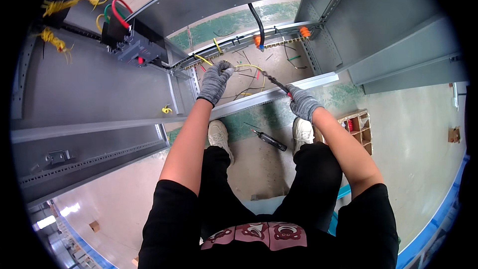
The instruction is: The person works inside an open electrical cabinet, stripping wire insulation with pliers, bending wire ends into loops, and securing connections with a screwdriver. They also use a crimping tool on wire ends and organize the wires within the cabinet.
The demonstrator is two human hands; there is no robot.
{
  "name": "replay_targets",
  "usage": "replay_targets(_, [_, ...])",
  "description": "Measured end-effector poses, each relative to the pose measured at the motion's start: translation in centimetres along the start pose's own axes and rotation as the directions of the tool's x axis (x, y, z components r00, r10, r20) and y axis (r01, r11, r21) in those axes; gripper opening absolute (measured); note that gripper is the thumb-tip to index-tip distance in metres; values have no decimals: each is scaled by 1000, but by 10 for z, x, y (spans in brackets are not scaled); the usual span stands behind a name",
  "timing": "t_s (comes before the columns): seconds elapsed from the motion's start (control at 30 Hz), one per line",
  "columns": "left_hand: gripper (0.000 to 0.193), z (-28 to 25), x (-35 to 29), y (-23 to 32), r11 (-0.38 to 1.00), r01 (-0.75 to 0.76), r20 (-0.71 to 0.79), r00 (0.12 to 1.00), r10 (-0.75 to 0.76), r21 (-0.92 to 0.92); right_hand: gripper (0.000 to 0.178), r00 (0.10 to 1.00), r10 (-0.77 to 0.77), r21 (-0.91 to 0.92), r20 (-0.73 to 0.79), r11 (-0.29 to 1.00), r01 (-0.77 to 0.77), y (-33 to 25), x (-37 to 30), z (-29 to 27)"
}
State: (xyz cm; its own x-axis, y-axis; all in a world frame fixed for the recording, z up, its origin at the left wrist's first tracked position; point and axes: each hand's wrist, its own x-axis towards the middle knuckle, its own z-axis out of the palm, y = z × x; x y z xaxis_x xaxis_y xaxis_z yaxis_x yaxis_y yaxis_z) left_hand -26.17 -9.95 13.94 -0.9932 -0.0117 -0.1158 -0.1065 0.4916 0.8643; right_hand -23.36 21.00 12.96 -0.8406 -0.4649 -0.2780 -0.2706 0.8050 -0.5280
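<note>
My left hand (pixel 217 80), in a grey knit glove, pinches a thin yellow wire (pixel 247 66) inside the open base of a grey metal cabinet. The wire arcs from those fingers over to the dark jaws of a pair of pliers (pixel 275 80). Gripping the pliers by a handle that shows some red is my gloved right hand (pixel 302 102). The jaws meet the wire near its end; whether they are closed on it is too small to tell. A thick black cable (pixel 257 22) hangs beyond both hands, near an orange insulator (pixel 304 32).
Wire offcuts lie within the cabinet's base frame (pixel 279 92). A black electric screwdriver (pixel 271 140) rests on the floor between my shoes. To the right stands a compartmented box (pixel 367 132) with small parts. A grey breaker (pixel 137 50) with coloured wires is mounted at left.
</note>
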Motion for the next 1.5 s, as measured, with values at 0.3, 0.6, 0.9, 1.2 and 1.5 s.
replay_targets(0.3, [17, -3, -22, 82, 752, -272, 26, 947, 322, 601, 36, 978, 27, 11, 209, 1000, -30, 61, -77, 34])
replay_targets(0.6, [39, 132, 33, 89, 427, -687, 506, 724, 468, 588, 35, 770, 355, -112, 531, 929, -351, 177, -84, 163])
replay_targets(0.9, [17, 114, 62, 60, 577, -618, 412, 786, 460, 534, 35, 994, -105, 790, -15, 608, 76, -21, -71, -112])
replay_targets(1.2, [10, 142, 74, 71, 839, -533, 112, 845, 522, 112, 21, 606, -401, 714, -687, -219, 665, -100, -93, -159])
replay_targets(1.5, [13, 129, 69, 64, 925, -377, 121, 922, 369, 50, 26, 953, -7, 836, -304, 477, 270, -25, -25, -115])
